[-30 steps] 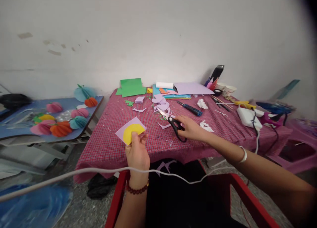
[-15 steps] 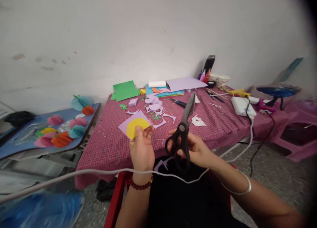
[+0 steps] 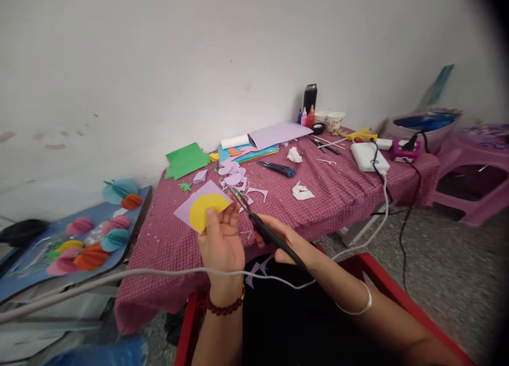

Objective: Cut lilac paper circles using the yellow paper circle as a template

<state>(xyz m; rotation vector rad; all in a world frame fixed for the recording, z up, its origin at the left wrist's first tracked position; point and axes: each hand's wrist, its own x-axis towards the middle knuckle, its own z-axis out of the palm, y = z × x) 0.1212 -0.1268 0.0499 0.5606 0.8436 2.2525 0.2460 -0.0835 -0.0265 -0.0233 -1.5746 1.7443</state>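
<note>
My left hand (image 3: 221, 238) pinches a yellow paper circle (image 3: 201, 209) flat against a lilac paper square (image 3: 183, 211), thumb on top and fingers behind. My right hand (image 3: 284, 241) is closed round the black handles of a pair of scissors (image 3: 265, 231). The blades point up and left, with their tips near the right corner of the square; whether they touch the paper I cannot tell. Behind the paper lie lilac circles and curved offcuts (image 3: 234, 177) on the checked tablecloth (image 3: 159, 249).
A utility knife (image 3: 278, 168), crumpled tissue (image 3: 302, 191) and green sheets (image 3: 186, 160) lie on the table. A white power bank (image 3: 369, 158) with cables sits at right. One white cable (image 3: 159, 272) crosses before my wrists. Paper fruit shapes (image 3: 93, 255) rest on a blue board at left.
The scissors have swung from upright to pointing left, and their tips have come close to the paper. My left hand keeps its hold. The whole view has shifted slightly.
</note>
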